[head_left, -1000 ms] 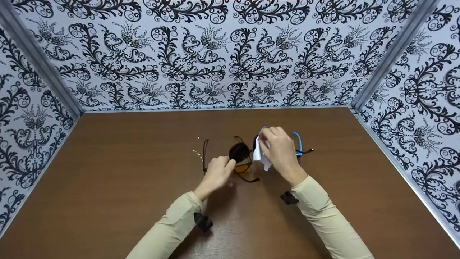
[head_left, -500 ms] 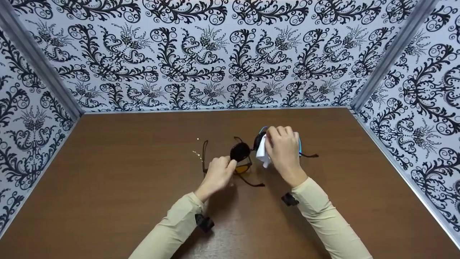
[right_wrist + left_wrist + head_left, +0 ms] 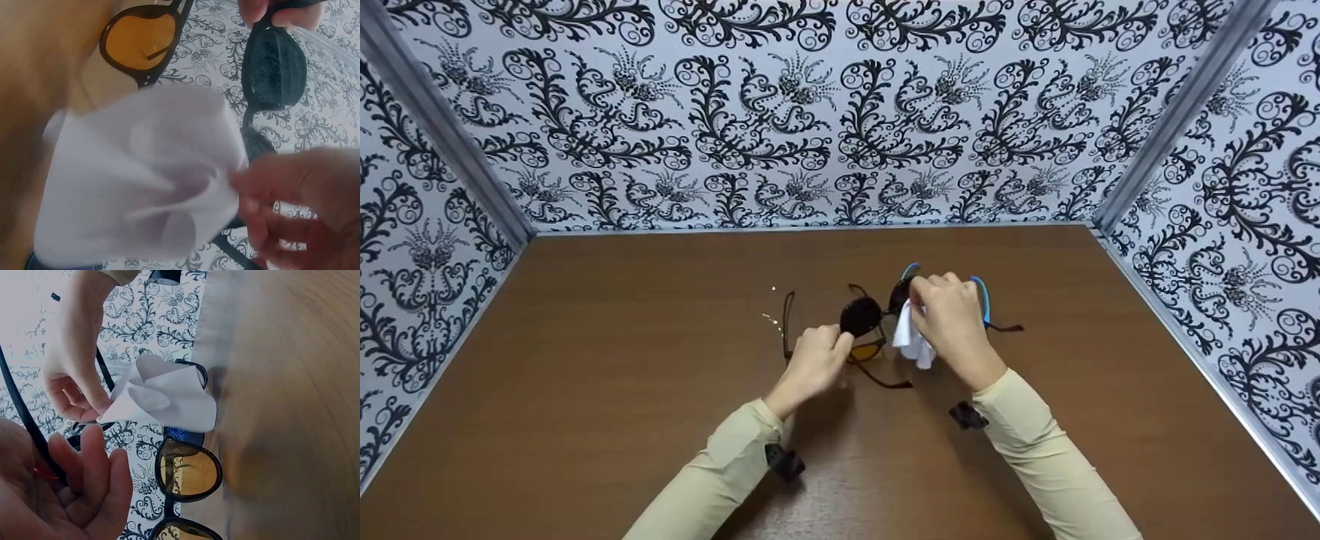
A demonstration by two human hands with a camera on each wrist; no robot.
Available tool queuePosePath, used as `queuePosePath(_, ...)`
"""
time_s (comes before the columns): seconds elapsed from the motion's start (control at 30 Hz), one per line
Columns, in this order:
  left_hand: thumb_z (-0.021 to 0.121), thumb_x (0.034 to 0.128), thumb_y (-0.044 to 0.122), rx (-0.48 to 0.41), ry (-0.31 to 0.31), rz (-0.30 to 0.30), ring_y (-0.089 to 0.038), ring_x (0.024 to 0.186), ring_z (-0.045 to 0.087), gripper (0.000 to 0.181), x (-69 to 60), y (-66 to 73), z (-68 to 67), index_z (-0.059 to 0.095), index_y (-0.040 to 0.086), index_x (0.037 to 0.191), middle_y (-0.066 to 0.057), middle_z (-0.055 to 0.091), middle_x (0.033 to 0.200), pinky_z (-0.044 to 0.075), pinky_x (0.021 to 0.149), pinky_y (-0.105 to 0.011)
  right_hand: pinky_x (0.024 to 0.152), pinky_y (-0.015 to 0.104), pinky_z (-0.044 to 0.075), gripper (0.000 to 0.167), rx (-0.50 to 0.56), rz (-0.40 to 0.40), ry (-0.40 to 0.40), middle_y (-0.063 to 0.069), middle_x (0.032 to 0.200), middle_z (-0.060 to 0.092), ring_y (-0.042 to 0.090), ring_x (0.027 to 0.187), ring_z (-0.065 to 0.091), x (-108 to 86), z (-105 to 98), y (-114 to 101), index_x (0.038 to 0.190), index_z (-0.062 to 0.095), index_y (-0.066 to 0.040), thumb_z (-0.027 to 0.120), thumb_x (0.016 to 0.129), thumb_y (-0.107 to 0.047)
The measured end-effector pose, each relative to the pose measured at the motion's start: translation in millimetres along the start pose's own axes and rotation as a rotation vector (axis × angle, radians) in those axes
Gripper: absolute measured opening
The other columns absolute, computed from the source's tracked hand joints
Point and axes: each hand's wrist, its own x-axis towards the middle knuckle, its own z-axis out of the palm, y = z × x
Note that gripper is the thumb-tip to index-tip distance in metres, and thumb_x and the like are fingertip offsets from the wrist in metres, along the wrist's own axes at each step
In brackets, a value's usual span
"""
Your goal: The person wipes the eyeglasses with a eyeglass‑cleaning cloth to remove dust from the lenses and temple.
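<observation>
My left hand [image 3: 814, 358] grips a pair of dark sunglasses [image 3: 860, 316] near one hinge, above the table. One temple of them points down to the right, the other sticks out past my right hand [image 3: 954, 319]. That hand pinches a white cloth [image 3: 913, 341] at the far lens. In the right wrist view the cloth [image 3: 135, 180] hangs from the fingertips, in front of part of the dark frame [image 3: 275, 67]. Orange-lensed glasses [image 3: 188, 475] stand on the table below the sunglasses, partly hidden by my left hand in the head view.
Glasses with blue temples [image 3: 981, 296] lie behind my right hand, mostly covered. Small bright specks [image 3: 772, 321] show on the brown table [image 3: 660, 315] at left. Patterned walls [image 3: 810, 112] enclose the table at the back and sides.
My right hand moves slightly over the lens with the cloth, first right, then back down. The sunglasses shift a little to the right. My left hand stays nearly in place.
</observation>
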Motion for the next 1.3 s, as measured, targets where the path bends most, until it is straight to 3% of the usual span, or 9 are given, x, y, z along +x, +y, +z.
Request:
queuePosePath(0.13, 0.043, 0.0908, 0.011, -0.025, -0.026, -0.021, -0.020, 0.047, 0.055, 0.028, -1.7, 1.9, 1.7, 0.045, 0.012, 0.063, 0.000, 0.051, 0.051, 0.043, 0.051, -0.033, 0.069, 0.050, 0.042, 0.013, -0.006, 0.060, 0.160, 0.012, 0.078, 0.063, 0.035, 0.077, 0.057, 0.7, 1.1, -2.2, 0.078, 0.059, -0.005, 0.071, 0.077, -0.001)
queuePosePath(0.27, 0.043, 0.0912, 0.011, -0.037, -0.019, -0.017, -0.019, 0.047, 0.056, 0.028, -2.8, 2.8, 3.0, 0.046, 0.012, 0.064, 0.000, 0.051, 0.052, 0.044, 0.050, -0.031, 0.072, 0.048, 0.042, 0.013, 0.076, 0.013, 0.236, 0.012, 0.080, 0.065, 0.033, 0.078, 0.057, 3.2, 1.0, -3.4, 0.082, 0.062, -0.005, 0.073, 0.079, -0.001)
queuePosePath(0.43, 0.042, 0.0919, 0.009, -0.053, 0.006, 0.016, -0.018, 0.044, 0.054, 0.028, -2.6, 2.9, 2.8, 0.043, 0.012, 0.064, 0.003, 0.043, 0.054, 0.038, 0.046, -0.028, 0.069, 0.044, 0.042, 0.013, 0.164, -0.071, 0.157, 0.007, 0.076, 0.066, 0.029, 0.075, 0.058, 4.1, -1.6, -3.6, 0.080, 0.064, -0.006, 0.076, 0.077, -0.001)
queuePosePath(0.6, 0.042, 0.0910, 0.009, -0.034, 0.022, 0.032, -0.018, 0.047, 0.053, 0.028, -2.6, 1.4, 3.4, 0.045, 0.012, 0.063, 0.003, 0.044, 0.053, 0.039, 0.048, -0.029, 0.062, 0.044, 0.042, 0.017, 0.090, -0.074, 0.088, 0.006, 0.071, 0.065, 0.030, 0.069, 0.058, 1.5, -3.1, -2.7, 0.074, 0.063, -0.007, 0.079, 0.073, -0.002)
queuePosePath(0.73, 0.042, 0.0905, 0.010, -0.040, -0.012, 0.014, -0.011, 0.044, 0.044, 0.028, -4.5, 0.4, 5.3, 0.041, 0.013, 0.062, 0.005, 0.041, 0.053, 0.037, 0.049, -0.027, 0.059, 0.045, 0.041, 0.016, -0.010, -0.004, 0.136, 0.008, 0.069, 0.062, 0.032, 0.066, 0.057, -0.7, -0.5, -1.9, 0.072, 0.059, -0.006, 0.075, 0.073, 0.000)
queuePosePath(0.83, 0.042, 0.0902, 0.009, -0.049, -0.036, 0.006, -0.009, 0.045, 0.035, 0.029, -6.0, -0.7, 7.6, 0.037, 0.014, 0.062, 0.006, 0.035, 0.054, 0.032, 0.049, -0.025, 0.060, 0.045, 0.042, 0.014, -0.026, 0.042, 0.211, 0.010, 0.071, 0.060, 0.033, 0.065, 0.057, -1.8, 2.1, -2.1, 0.074, 0.058, -0.004, 0.071, 0.075, 0.000)
queuePosePath(1.0, 0.042, 0.0902, 0.009, -0.058, -0.028, -0.002, -0.011, 0.046, 0.042, 0.028, -6.6, -3.2, 11.0, 0.040, 0.014, 0.063, 0.006, 0.037, 0.055, 0.034, 0.049, -0.026, 0.063, 0.043, 0.043, 0.012, 0.073, -0.007, 0.252, 0.009, 0.076, 0.062, 0.030, 0.069, 0.059, -2.4, 3.8, -4.2, 0.079, 0.061, -0.004, 0.073, 0.077, -0.002)
queuePosePath(1.17, 0.043, 0.0896, 0.010, -0.038, 0.006, -0.006, -0.019, 0.049, 0.053, 0.027, -6.0, -7.2, 10.6, 0.043, 0.013, 0.063, 0.005, 0.041, 0.054, 0.043, 0.052, -0.033, 0.063, 0.038, 0.043, 0.013, 0.253, -0.070, 0.169, 0.005, 0.076, 0.062, 0.022, 0.068, 0.057, -4.4, 4.5, -6.4, 0.081, 0.064, -0.006, 0.075, 0.078, -0.001)
queuePosePath(1.3, 0.043, 0.0901, 0.012, -0.051, 0.003, -0.039, -0.019, 0.049, 0.058, 0.027, -5.3, -11.3, 7.7, 0.046, 0.013, 0.064, 0.003, 0.047, 0.052, 0.046, 0.055, -0.034, 0.063, 0.034, 0.046, 0.015, 0.322, -0.127, 0.111, 0.003, 0.076, 0.060, 0.017, 0.068, 0.056, -10.6, 5.0, -8.4, 0.081, 0.064, -0.007, 0.075, 0.077, 0.001)
